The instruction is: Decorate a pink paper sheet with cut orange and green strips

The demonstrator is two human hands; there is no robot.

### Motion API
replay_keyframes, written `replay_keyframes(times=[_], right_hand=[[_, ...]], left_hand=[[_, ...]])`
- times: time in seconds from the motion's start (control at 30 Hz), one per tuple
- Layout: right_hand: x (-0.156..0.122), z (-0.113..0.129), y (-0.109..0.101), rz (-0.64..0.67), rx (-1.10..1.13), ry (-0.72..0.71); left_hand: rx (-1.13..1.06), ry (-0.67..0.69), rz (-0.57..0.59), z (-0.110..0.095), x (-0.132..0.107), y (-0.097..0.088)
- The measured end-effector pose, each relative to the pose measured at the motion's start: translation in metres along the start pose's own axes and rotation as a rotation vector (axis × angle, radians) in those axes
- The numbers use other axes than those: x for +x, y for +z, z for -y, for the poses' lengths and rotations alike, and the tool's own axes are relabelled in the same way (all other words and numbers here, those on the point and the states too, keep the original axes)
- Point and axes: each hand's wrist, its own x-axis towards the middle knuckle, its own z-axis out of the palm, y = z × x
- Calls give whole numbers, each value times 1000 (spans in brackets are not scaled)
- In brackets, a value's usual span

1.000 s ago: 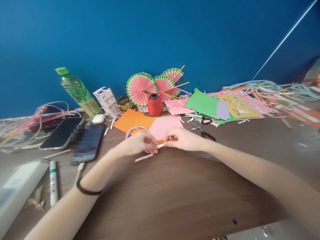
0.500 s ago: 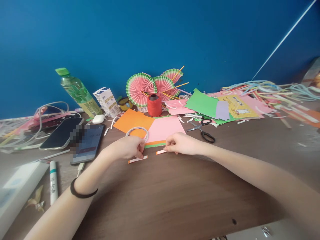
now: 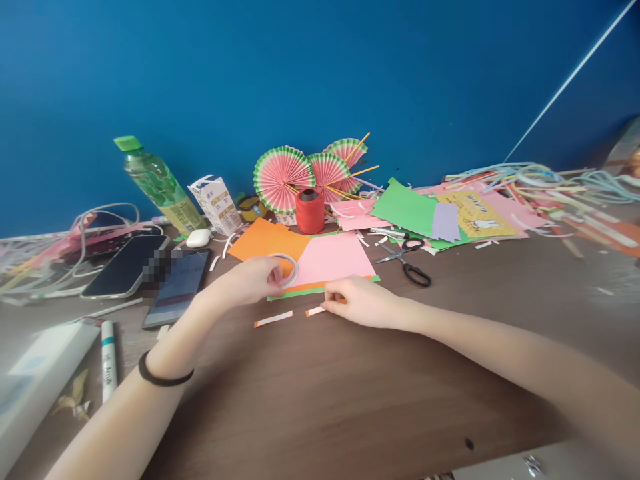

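My left hand [image 3: 256,277] is closed at the near left edge of a roll of tape [image 3: 294,272], its fingertips partly hidden. The roll lies over orange and pink paper. Below that hand, a narrow white strip with orange ends [image 3: 274,319] lies flat on the table. My right hand [image 3: 357,300] pinches a second, similar strip [image 3: 314,311] against the tabletop, covering its right end. Beyond both hands lies a pink sheet [image 3: 333,257] with orange and green paper edges showing beneath it.
Black-handled scissors [image 3: 417,273] lie right of the sheets. Behind stand a red thread spool [image 3: 310,212], watermelon-patterned paper fans [image 3: 284,179], a carton [image 3: 216,203] and a green-capped bottle [image 3: 163,187]. Phones [image 3: 127,265] and a marker [image 3: 109,360] are on the left.
My left hand has moved up from the left strip to the tape roll. My right hand has shifted slightly left and nearer with its strip.
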Motion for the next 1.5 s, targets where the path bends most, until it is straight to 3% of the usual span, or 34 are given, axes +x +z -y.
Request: replay_keyframes(times=[0.17, 0.4, 0.57, 0.67, 1.0, 1.2, 1.5], right_hand=[[1, -4, 9, -130, -74, -190], [3, -6, 12, -241, -148, -309], [3, -6, 5, -500, 142, -213], [3, -5, 4, -599, 193, -262], [3, -6, 6, -529, 203, -374], [3, -3, 0, -501, 359, -308], [4, -4, -2, -538, 446, -169]], left_hand=[[-59, 89, 29, -2, 1, 4], [-248, 96, -191, -13, -4, -10], [-546, 136, -96, -22, -9, -16], [-686, 158, -40, -27, -10, -15], [-770, 114, -117, -52, -13, 3], [-744, 64, -104, -51, -11, 5], [-633, 100, -106, -53, -10, 12]])
